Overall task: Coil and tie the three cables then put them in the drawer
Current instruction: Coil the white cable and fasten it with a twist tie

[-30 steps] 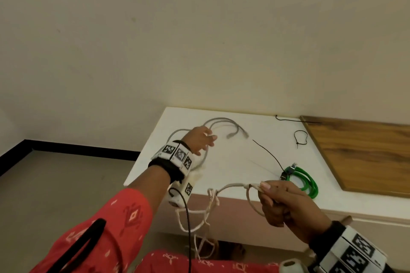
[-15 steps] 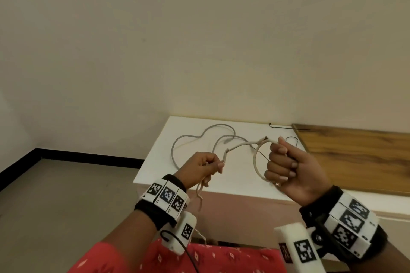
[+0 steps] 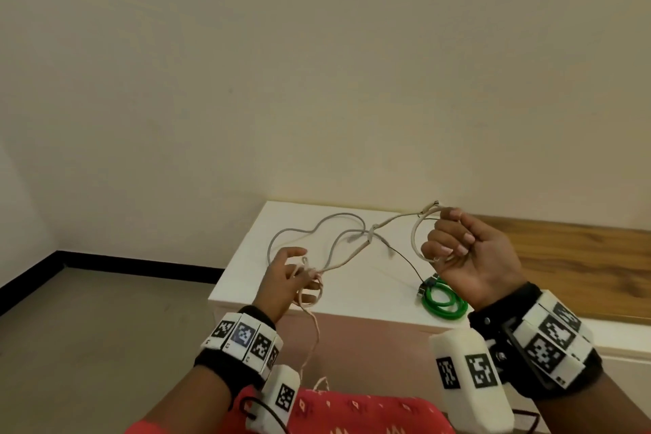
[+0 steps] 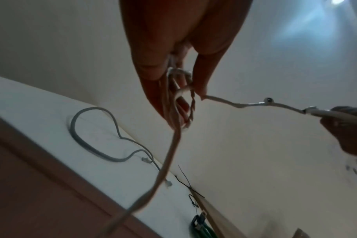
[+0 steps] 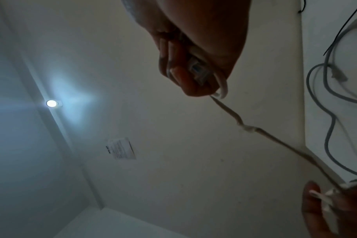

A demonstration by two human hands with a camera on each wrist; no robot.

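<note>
A cream-white cable (image 3: 355,250) stretches in the air between both hands, above the white cabinet top (image 3: 352,292). My right hand (image 3: 458,250) grips a small loop of it (image 3: 417,240) and its plug end (image 5: 196,69). My left hand (image 3: 292,278) pinches the cable lower left, with strands between the fingers (image 4: 179,83); the rest hangs down (image 3: 310,345) toward my lap. A grey cable (image 3: 317,232) lies loose on the cabinet top. A coiled green cable (image 3: 444,303) lies on the top near my right wrist.
Thin black ties (image 3: 405,257) lie on the white top near the grey cable. A wooden board (image 3: 581,257) covers the right part of the surface. The wall stands right behind, and floor lies to the left. No drawer is in view.
Both hands rose from the cabinet's front edge with the cream cable. In the last half second the left hand moved away from the right, drawing the cable out between them.
</note>
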